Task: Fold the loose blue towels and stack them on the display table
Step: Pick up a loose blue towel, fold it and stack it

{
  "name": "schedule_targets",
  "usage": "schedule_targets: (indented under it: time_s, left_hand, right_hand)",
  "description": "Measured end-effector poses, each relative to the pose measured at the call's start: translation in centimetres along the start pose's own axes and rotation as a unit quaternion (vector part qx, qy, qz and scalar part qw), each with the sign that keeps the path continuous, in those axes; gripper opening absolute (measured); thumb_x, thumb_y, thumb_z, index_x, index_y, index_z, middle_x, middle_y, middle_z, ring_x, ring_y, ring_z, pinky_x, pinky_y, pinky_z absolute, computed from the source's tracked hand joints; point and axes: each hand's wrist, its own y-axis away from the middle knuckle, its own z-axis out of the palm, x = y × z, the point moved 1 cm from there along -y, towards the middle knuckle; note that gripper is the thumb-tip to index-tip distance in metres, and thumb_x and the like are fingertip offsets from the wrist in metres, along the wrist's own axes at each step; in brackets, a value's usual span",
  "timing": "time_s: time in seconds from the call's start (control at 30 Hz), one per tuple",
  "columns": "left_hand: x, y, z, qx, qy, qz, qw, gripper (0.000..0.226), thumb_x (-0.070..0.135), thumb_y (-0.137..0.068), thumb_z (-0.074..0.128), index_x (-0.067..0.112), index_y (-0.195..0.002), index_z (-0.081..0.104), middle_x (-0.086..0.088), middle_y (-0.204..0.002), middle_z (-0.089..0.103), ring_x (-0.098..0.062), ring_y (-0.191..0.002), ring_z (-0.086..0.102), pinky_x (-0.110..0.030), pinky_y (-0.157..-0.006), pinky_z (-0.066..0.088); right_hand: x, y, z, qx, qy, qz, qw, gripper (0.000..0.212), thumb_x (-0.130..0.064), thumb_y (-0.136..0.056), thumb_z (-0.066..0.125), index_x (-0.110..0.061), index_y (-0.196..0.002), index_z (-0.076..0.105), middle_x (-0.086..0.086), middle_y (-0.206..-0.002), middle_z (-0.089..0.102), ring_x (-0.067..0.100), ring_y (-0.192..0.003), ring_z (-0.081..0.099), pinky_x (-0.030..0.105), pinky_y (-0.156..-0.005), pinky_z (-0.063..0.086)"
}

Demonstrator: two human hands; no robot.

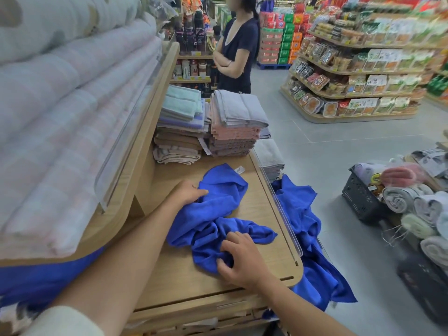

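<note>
**Crumpled towel pinned at both ends, ready to be spread**

We have one blue towel (pixel 218 214) lying bunched in the middle of the frame on the display table (pixel 169 275). Our right hand (pixel 238 258) has its fingers curled into the near folds and grips them, probably to pull the cloth flat. Our left hand (pixel 188 191) rests at the towel's far-left edge. We cannot tell whether it pinches or only presses, but it seems to anchor that side. A second blue towel (pixel 308 238) hangs over the table's clear guard (pixel 278 204) at right, waiting. The folded stacks (pixel 232 124) above leave bare wood for folding.
</note>
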Motion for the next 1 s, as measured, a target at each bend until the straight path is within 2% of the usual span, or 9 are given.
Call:
schedule_targets:
  time_s: [0.07, 0.17, 0.37, 0.53, 0.63, 0.7, 0.8, 0.9, 1.0]
  left_hand:
    - [-0.1, -0.1, 0.1, 0.064, -0.011, -0.006, 0.998, 0.016, 0.032, -0.090, 0.069, 0.018, -0.081, 0.069, 0.002, -0.086, 0.070, -0.022, -0.080, 0.064, -0.037, -0.081, 0.054]
    - [0.6, 0.0, -0.3, 0.143, 0.016, 0.029, 0.989, 0.007, 0.030, -0.095, 0.061, 0.026, -0.089, 0.062, 0.009, -0.090, 0.067, -0.022, -0.087, 0.065, -0.035, -0.079, 0.051]
    - [3.2, 0.7, -2.7, 0.170, 0.245, 0.119, 0.947, 0.002, 0.011, -0.101, 0.051, 0.012, -0.100, 0.049, -0.006, -0.093, 0.056, -0.025, -0.088, 0.053, -0.038, -0.077, 0.041]
    - [5.6, 3.6, -4.6, 0.113, 0.353, 0.166, 0.914, 0.016, 0.007, -0.103, 0.050, 0.016, -0.101, 0.064, -0.003, -0.091, 0.065, -0.022, -0.090, 0.058, -0.035, -0.075, 0.044]
    - [6.5, 5.8, -5.1, 0.089, 0.369, 0.192, 0.905, 0.017, 0.009, -0.103, 0.053, 0.010, -0.111, 0.068, -0.003, -0.097, 0.069, -0.019, -0.096, 0.059, -0.031, -0.078, 0.046]
    - [7.0, 7.5, -5.3, 0.090, 0.383, 0.218, 0.893, 0.016, 0.007, -0.102, 0.054, 0.012, -0.102, 0.070, 0.000, -0.092, 0.070, -0.014, -0.091, 0.060, -0.027, -0.076, 0.049]
    - [8.1, 10.2, -6.1, 0.077, 0.410, 0.255, 0.872, 0.020, 0.007, -0.101, 0.056, 0.017, -0.092, 0.069, 0.006, -0.082, 0.072, -0.004, -0.077, 0.063, -0.022, -0.072, 0.051]
    - [9.3, 11.6, -6.7, 0.050, 0.440, 0.249, 0.861, 0.011, 0.013, -0.102, 0.056, 0.013, -0.097, 0.066, -0.007, -0.090, 0.068, -0.014, -0.080, 0.062, -0.028, -0.066, 0.048]
    - [10.0, 11.7, -6.6, 0.038, 0.469, 0.191, 0.862, 0.013, 0.018, -0.104, 0.052, 0.013, -0.102, 0.064, -0.010, -0.097, 0.067, -0.018, -0.083, 0.063, -0.026, -0.059, 0.050]
  right_hand:
    - [0.0, 0.0, 0.1, 0.006, -0.006, 0.000, 1.000, 0.026, -0.031, -0.079, 0.066, -0.025, -0.072, 0.041, -0.010, -0.075, 0.040, 0.008, -0.072, 0.036, 0.027, -0.071, 0.036]
    - [0.2, 0.2, 0.2, 0.021, -0.035, 0.010, 0.999, 0.021, -0.031, -0.080, 0.068, -0.026, -0.076, 0.048, -0.012, -0.082, 0.044, 0.007, -0.074, 0.040, 0.027, -0.073, 0.040]
    - [-0.1, -0.3, -1.1, 0.079, -0.059, 0.028, 0.995, 0.031, -0.026, -0.078, 0.077, -0.035, -0.082, 0.047, -0.014, -0.081, 0.052, -0.004, -0.080, 0.042, 0.027, -0.082, 0.040]
    - [-2.2, -3.7, -6.3, 0.069, -0.278, 0.089, 0.954, 0.035, -0.027, -0.077, 0.078, -0.036, -0.068, 0.045, -0.015, -0.065, 0.052, 0.001, -0.062, 0.046, 0.018, -0.063, 0.038]
    - [-3.8, -5.8, -10.4, 0.028, -0.321, 0.075, 0.944, 0.045, -0.022, -0.077, 0.081, -0.029, -0.063, 0.039, -0.012, -0.059, 0.042, 0.008, -0.058, 0.039, 0.025, -0.056, 0.036]
    - [-5.1, -6.9, -13.2, 0.008, -0.333, 0.062, 0.941, 0.051, -0.010, -0.080, 0.081, -0.029, -0.062, 0.037, -0.016, -0.058, 0.038, 0.007, -0.057, 0.035, 0.019, -0.053, 0.031]
    - [-8.0, -7.9, -17.4, -0.034, -0.395, 0.064, 0.916, 0.050, -0.018, -0.076, 0.086, -0.027, -0.063, 0.039, -0.004, -0.062, 0.039, 0.015, -0.060, 0.036, 0.024, -0.051, 0.030]
    - [-10.8, -9.2, -21.6, -0.105, -0.482, 0.102, 0.864, 0.036, -0.023, -0.070, 0.088, -0.025, -0.061, 0.053, -0.002, -0.064, 0.059, 0.012, -0.057, 0.058, 0.024, -0.049, 0.045]
    - [-12.1, -9.9, -24.2, -0.177, -0.536, 0.136, 0.814, 0.014, -0.016, -0.083, 0.080, -0.022, -0.073, 0.072, 0.005, -0.084, 0.075, 0.017, -0.076, 0.074, 0.027, -0.062, 0.058]
